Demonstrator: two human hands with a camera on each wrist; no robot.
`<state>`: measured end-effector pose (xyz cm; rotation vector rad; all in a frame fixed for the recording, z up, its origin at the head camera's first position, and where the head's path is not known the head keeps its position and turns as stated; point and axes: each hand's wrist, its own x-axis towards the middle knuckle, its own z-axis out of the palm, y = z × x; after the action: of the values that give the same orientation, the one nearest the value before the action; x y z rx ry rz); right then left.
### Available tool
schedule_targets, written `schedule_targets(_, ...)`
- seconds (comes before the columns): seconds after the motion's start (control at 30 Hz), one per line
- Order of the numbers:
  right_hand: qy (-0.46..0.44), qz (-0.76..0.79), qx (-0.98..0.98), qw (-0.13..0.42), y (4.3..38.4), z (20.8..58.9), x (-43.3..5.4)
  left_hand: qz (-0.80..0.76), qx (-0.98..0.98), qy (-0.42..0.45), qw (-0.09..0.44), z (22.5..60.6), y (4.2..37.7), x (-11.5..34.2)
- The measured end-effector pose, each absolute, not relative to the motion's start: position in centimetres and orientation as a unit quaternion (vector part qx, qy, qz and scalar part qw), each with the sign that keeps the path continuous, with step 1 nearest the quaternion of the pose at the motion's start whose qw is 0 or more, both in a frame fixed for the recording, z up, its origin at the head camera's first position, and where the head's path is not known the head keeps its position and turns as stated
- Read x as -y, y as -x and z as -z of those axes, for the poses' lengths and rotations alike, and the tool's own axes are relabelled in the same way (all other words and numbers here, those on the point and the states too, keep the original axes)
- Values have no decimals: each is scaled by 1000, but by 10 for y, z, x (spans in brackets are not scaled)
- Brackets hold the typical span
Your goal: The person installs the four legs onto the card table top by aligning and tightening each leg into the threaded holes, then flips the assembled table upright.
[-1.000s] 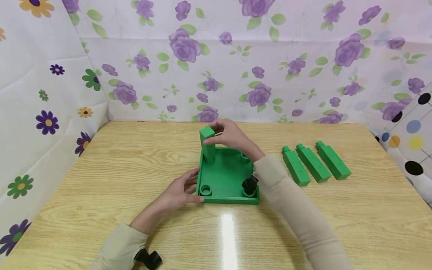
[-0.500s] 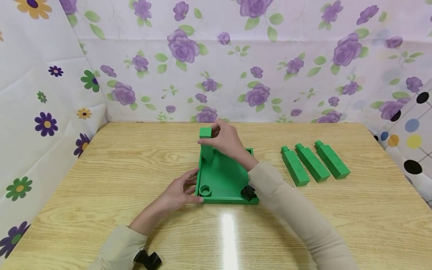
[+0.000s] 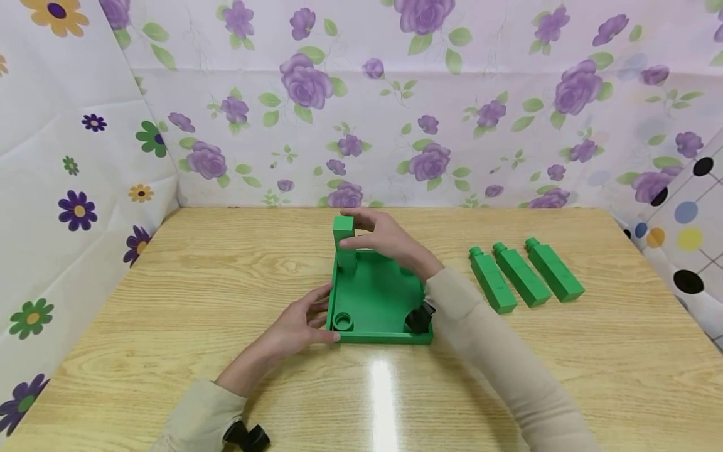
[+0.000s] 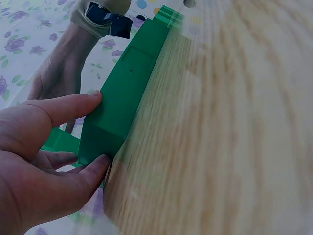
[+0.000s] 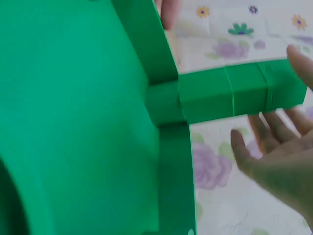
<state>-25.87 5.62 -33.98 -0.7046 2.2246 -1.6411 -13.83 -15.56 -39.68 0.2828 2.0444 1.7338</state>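
A square green toy tabletop [image 3: 378, 295] lies underside up, with a raised rim and round corner sockets [image 3: 342, 321]. At its far left corner a square green table leg [image 3: 347, 242] stands upright; in the right wrist view the leg [image 5: 220, 95] meets the corner socket. My right hand [image 3: 390, 242] holds the leg's upper part loosely, thumb on one side and fingers on the other. My left hand [image 3: 296, 323] grips the tabletop's near left corner, its thumb at the front rim. The left wrist view has forefinger and thumb against the tabletop's side wall [image 4: 122, 93].
Three more green table legs [image 3: 492, 280] lie side by side on the wooden table [image 3: 226, 276] at the right, threaded ends pointing away. A flowered cloth [image 3: 384, 119] hangs behind the table. Black cameras [image 3: 419, 318] sit on both wrists, the right one over the near right corner.
The leg has turned a little in its corner, and its top faces differently. My right hand's fingers closed further round it, then drew back slightly to the right. My left hand stays put.
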Motion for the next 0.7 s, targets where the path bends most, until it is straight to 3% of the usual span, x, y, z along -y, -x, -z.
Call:
schedule_targets(0.4, 272, 630, -697, 207, 268, 339, -62, -623, -743, -112, 218, 398, 139, 156)
schedule_targets(0.7, 258, 590, -746, 168, 266, 339, -58, -622, -743, -114, 220, 399, 139, 158)
